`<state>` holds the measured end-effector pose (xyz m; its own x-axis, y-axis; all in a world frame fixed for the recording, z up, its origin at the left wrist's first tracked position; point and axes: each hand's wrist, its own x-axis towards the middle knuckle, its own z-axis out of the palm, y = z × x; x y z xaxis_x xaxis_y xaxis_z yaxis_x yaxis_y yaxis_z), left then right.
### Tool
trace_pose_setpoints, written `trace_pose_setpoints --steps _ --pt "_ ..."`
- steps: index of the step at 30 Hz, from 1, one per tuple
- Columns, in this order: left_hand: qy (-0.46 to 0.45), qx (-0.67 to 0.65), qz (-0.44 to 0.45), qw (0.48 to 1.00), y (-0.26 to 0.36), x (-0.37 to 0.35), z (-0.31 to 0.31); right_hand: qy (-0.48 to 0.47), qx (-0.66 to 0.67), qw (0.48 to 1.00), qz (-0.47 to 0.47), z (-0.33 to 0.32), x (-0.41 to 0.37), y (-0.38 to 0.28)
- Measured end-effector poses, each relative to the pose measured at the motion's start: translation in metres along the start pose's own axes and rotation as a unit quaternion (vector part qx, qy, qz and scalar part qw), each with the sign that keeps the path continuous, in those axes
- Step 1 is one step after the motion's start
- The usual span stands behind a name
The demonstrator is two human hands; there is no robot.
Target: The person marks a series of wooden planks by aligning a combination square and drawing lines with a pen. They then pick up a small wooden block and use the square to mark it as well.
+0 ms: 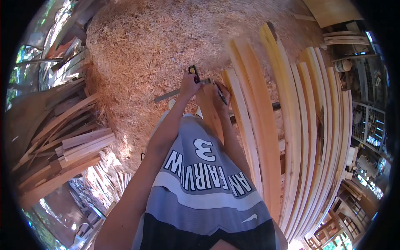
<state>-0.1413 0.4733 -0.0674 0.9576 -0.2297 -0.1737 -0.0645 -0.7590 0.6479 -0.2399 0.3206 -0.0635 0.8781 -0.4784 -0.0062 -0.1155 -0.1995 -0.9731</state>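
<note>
My left hand point(190, 86) is closed around the black and yellow head of a combination square point(193, 71). The square's metal blade point(167, 95) reaches out to the left and also lies across the end of a wooden board point(211, 109). In my right hand point(220, 96), a dark pen or pencil point(223, 98) is held close to the square, over that board's end. The board runs back toward my body, where the grey jersey hides part of it. Whether the pen's tip touches the wood is too small to tell.
Long planks point(260, 108) lie side by side to my right, with more boards point(316, 125) beyond them. Wood shavings point(146, 46) cover the ground ahead. Stacked offcuts point(79, 146) stand at the left. A wire-mesh rack point(368, 121) is at the far right.
</note>
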Motion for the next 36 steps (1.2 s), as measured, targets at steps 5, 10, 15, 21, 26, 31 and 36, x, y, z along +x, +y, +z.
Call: trace_pose_setpoints --steps 5,10,15,21,26,31,36 --pt "0.016 0.01 -0.007 1.0 0.003 -0.002 0.0 -0.015 0.047 0.999 0.008 -0.001 0.0 -0.01" --pt "0.023 0.014 0.009 1.0 0.001 0.001 -0.001 -0.03 0.011 0.999 0.015 0.002 0.002 0.002" --pt "-0.017 0.015 -0.032 0.999 0.007 0.001 -0.008 -0.042 0.0 0.999 -0.025 0.0 0.004 -0.008" --pt "0.001 0.027 -0.031 0.999 0.007 0.003 -0.005 -0.044 0.005 0.998 -0.037 0.005 0.01 -0.004" --pt "-0.004 0.022 -0.018 1.0 0.0 0.008 -0.001 -0.055 0.021 0.998 0.0 0.004 0.012 -0.009" --pt "-0.024 0.027 -0.022 0.999 0.003 0.008 -0.004 -0.033 0.028 0.999 -0.02 0.006 0.009 0.001" --pt "-0.009 0.035 -0.011 0.999 0.004 0.008 -0.003 -0.023 0.027 0.999 0.02 0.005 0.005 0.0"
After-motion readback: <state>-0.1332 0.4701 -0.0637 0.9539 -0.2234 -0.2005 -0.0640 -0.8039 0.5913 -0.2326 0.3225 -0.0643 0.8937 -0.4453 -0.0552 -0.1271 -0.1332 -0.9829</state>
